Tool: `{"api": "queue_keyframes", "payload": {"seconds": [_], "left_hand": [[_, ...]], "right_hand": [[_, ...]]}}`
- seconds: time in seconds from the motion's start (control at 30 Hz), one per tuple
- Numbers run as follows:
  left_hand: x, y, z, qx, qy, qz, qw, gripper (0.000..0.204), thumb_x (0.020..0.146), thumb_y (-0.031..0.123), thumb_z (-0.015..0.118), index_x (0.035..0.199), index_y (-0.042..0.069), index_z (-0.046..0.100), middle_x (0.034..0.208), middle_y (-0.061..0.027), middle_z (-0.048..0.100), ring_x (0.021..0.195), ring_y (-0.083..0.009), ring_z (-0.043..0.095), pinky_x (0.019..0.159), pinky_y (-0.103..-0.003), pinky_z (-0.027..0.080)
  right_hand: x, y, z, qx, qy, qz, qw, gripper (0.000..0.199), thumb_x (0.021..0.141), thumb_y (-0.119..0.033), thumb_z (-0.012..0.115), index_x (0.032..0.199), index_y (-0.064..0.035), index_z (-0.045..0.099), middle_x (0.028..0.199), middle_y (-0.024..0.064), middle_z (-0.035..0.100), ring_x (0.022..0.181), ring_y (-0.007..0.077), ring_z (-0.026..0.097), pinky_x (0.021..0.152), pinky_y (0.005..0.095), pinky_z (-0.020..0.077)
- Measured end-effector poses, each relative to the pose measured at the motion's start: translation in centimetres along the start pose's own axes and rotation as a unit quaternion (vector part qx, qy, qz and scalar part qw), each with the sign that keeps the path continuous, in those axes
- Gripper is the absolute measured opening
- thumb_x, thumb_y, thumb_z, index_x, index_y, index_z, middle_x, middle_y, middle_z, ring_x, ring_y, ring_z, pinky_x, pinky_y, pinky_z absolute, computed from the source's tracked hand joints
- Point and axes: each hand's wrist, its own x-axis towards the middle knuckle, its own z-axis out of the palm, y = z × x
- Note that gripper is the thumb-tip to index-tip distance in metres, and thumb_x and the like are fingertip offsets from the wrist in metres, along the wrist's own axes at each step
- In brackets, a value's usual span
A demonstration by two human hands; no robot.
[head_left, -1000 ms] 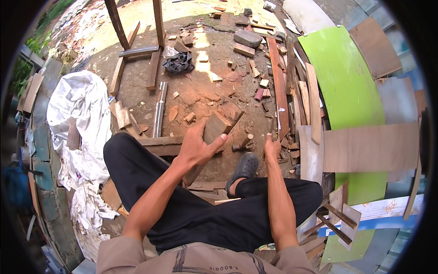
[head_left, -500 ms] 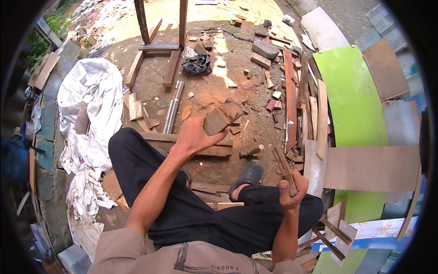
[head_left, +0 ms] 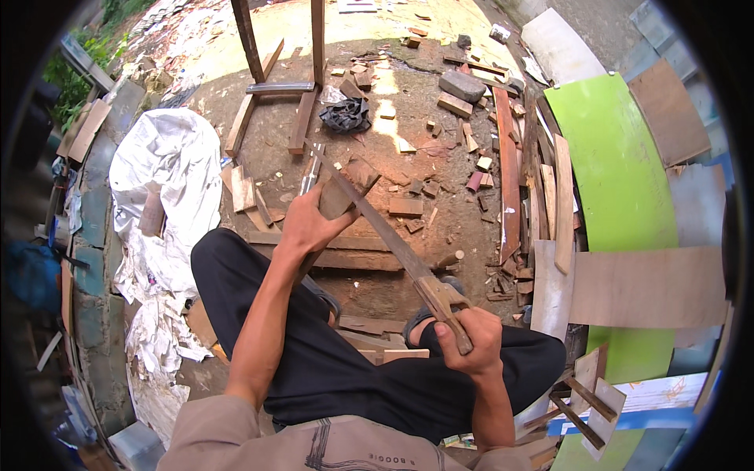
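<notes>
The right hand (head_left: 469, 339), empty a moment ago, now grips a saw (head_left: 393, 239) laid across the wood block (head_left: 345, 188) clutched by the left hand (head_left: 306, 224), so cutting can begin.

Saw handle (head_left: 449, 308) largely concealed within right hand (head_left: 469, 339). Wood block's (head_left: 345, 187) lower end hidden behind left hand (head_left: 308, 224). Green board (head_left: 620, 188) partly overlapped by planks.

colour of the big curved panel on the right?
Bright lime green curved panel, clearest in the head view.
</notes>
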Motion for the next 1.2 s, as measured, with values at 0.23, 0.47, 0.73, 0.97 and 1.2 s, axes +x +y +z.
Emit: {"api": "queue_keyframes", "payload": {"seconds": [0.23, 0.47, 0.73, 0.97, 1.2], "left_hand": [[-0.4, 0.4, -0.1, -0.028, -0.041, 0.01, 0.999, 0.064, 0.073, 0.049, 0.082, 0.102, -0.006, 0.068, 0.086, -0.0221, 0.073, 0.077, -0.0349, 0.072, 0.074, -0.042, 0.056], [1.0, -1.1, 0.4, 0.001, -0.011, -0.031, 0.999, 0.047, 0.074, 0.028, 0.08, 0.108, -0.003, 0.069, 0.09, -0.017, 0.074, 0.082, -0.0239, 0.071, 0.079, -0.036, 0.055], [0.3, 0.2, 1.3, 0.01, -0.019, 0.004, 1.0, 0.048, 0.073, 0.028, 0.079, 0.108, -0.003, 0.069, 0.091, -0.0186, 0.074, 0.084, -0.0256, 0.072, 0.08, -0.037, 0.054], [-0.8, 1.9, 2.1, -0.002, -0.032, 0.047, 0.998, 0.048, 0.075, 0.029, 0.078, 0.11, -0.002, 0.069, 0.091, -0.0199, 0.073, 0.083, -0.0274, 0.072, 0.079, -0.037, 0.055], [-0.3, 1.6, 1.1, -0.04, -0.03, 0.068, 0.996, 0.051, 0.076, 0.031, 0.077, 0.115, -0.002, 0.068, 0.095, -0.0173, 0.075, 0.086, -0.0248, 0.072, 0.081, -0.038, 0.054]], "right_hand": [[0.4, -0.6, -0.5, 0.017, -0.025, 0.044, 0.999, 0.026, 0.086, -0.018, 0.073, 0.071, -0.0042, 0.058, 0.06, 0.0132, 0.055, 0.052, 0.033, 0.058, 0.051, 0.0405, 0.0448], [1.1, -1.5, 0.5, -0.013, -0.034, 0.039, 0.999, 0.033, 0.088, -0.022, 0.074, 0.067, -0.0056, 0.053, 0.059, 0.0129, 0.058, 0.051, 0.034, 0.059, 0.05, 0.0419, 0.047], [2.5, -0.9, 1.3, -0.002, -0.045, 0.051, 0.998, 0.031, 0.09, -0.02, 0.073, 0.07, -0.0038, 0.056, 0.059, 0.0137, 0.055, 0.054, 0.0343, 0.06, 0.051, 0.0413, 0.0457], [4.1, -0.2, 3.8, -0.03, -0.016, 0.024, 0.999, 0.034, 0.089, -0.025, 0.073, 0.068, -0.0055, 0.055, 0.059, 0.0138, 0.058, 0.052, 0.0347, 0.06, 0.051, 0.0431, 0.0476], [3.2, 0.0, 3.6, -0.035, 0.014, -0.008, 0.999, 0.035, 0.088, -0.026, 0.074, 0.067, -0.0063, 0.054, 0.057, 0.0122, 0.057, 0.05, 0.0338, 0.058, 0.051, 0.0425, 0.0469]]}}
